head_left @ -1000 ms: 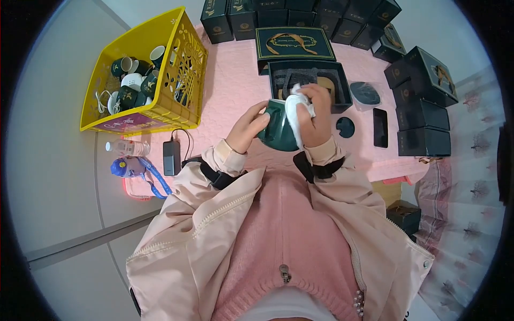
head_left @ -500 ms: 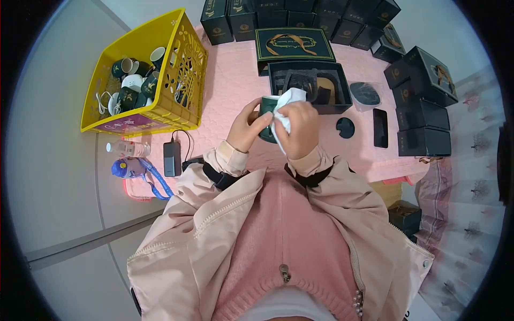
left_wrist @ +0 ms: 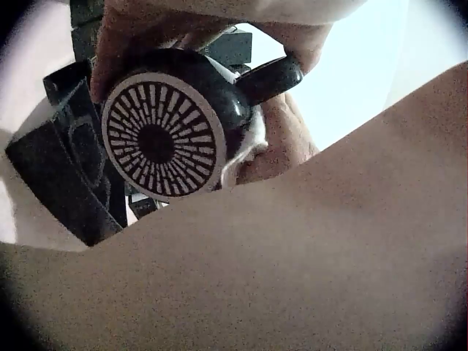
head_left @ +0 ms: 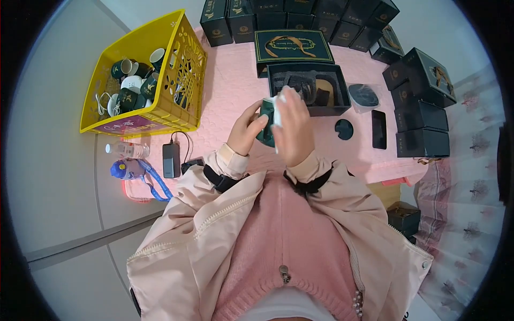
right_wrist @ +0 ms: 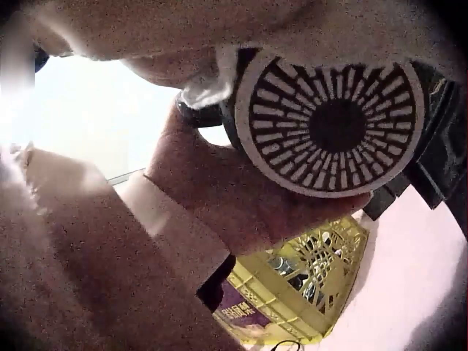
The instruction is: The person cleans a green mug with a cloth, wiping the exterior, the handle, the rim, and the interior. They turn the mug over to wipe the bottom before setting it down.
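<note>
My left hand point(head_left: 244, 131) grips a dark green mug point(head_left: 266, 131) in front of my chest. In both wrist views the mug's base point(left_wrist: 162, 139) shows a white ring and a radiating pattern, and its dark handle point(left_wrist: 274, 79) sticks out to one side in the left wrist view. Against the mug's right side, my right hand point(head_left: 295, 128) holds a crumpled white cloth point(head_left: 277, 113). That hand is blurred in the head view, and its fingers hide part of the cloth. A fold of the cloth point(right_wrist: 210, 89) shows beside the mug in the right wrist view.
Beyond my hands lies an open dark box point(head_left: 338, 96) with foam inserts. A yellow crate point(head_left: 152, 119) of mugs stands left. Dark gift boxes point(head_left: 423, 142) line the back and right. A phone point(head_left: 379, 130), round dark piece point(head_left: 344, 129), power bank point(head_left: 171, 159) and bottles point(head_left: 128, 148) lie around.
My right hand has moved left with the cloth, from the mug's near right side to cover more of it. The mug has turned, so less of its green side shows.
</note>
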Tool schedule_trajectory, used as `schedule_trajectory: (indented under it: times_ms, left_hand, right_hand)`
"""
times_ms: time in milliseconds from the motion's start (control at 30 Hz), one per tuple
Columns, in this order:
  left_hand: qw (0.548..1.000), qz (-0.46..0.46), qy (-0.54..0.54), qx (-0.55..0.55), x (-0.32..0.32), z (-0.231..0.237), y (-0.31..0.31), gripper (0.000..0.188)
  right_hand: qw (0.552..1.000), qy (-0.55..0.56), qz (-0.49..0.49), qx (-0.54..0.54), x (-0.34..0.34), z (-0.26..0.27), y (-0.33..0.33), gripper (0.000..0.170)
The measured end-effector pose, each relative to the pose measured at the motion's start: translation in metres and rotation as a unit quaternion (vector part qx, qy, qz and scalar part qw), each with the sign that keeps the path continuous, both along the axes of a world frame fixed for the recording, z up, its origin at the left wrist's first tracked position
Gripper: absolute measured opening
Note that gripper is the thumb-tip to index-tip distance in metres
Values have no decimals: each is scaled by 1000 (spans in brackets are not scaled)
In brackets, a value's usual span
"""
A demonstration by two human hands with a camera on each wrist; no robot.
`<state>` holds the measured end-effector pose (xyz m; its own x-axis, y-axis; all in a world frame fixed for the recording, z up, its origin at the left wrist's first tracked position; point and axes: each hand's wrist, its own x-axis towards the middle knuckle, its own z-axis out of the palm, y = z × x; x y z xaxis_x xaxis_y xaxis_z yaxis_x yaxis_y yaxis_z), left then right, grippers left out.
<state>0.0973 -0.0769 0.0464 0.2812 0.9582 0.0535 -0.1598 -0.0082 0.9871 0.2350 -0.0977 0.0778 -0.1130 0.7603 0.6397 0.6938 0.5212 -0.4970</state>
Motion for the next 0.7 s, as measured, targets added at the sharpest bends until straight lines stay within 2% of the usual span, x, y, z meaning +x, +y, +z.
schedule_trajectory:
  times_ms: [67, 100, 200, 233, 300, 333, 367, 400, 467, 500, 533, 567, 600, 633, 700]
  left_hand:
    - [1000, 0, -10, 8, 0, 1, -1, 52]
    - [1000, 2, -21, 15, 0, 2, -1, 52]
    - [998, -2, -61, 3, -4, -2, 0, 54]
    - [996, -8, -91, -15, -6, -3, 4, 55]
    - [992, -16, -121, -30, -7, -3, 6, 57]
    - [976, -50, -194, -85, -8, -2, 5, 59]
    - [950, -83, -265, -140, -9, -1, 4, 62]
    - [915, -114, -334, -194, -9, -1, 3, 65]
    - [900, -124, -348, -229, -9, 1, 2, 67]
    - [884, -135, -362, -264, -9, 3, 1, 68]
    - [866, -145, -374, -299, -9, 5, 1, 70]
    - [866, -146, -374, -300, -8, 8, 0, 70]
    - [857, -145, -384, -311, -5, 12, -1, 71]
    - [848, -144, -395, -322, -3, 16, -2, 72]
    - [840, -142, -406, -331, -1, 19, -2, 73]
  right_hand:
    - [994, -102, 9, 26, -4, 5, -4, 39]
    - [994, -102, 8, 26, -2, 4, -2, 39]
    - [1000, 19, 22, 5, 9, -5, 14, 41]
    - [1000, 18, 22, 7, 13, -7, 16, 41]
    - [963, 196, 134, -128, 23, -13, 21, 44]
    - [921, 281, 187, -193, 28, -18, 23, 45]
    - [921, 281, 185, -193, 33, -26, 26, 45]
    - [930, 263, 229, -120, 38, -36, 31, 44]
    - [923, 219, 314, 28, 44, -49, 36, 43]
    - [923, 219, 315, 27, 47, -55, 35, 43]
    - [871, 344, 336, -97, 48, -55, 33, 43]
    - [790, 457, 346, -216, 48, -55, 30, 42]
    - [682, 556, 344, -328, 48, -55, 27, 42]
    - [681, 557, 344, -328, 47, -55, 23, 42]
    - [706, 569, 266, -327, 40, -47, 15, 41]
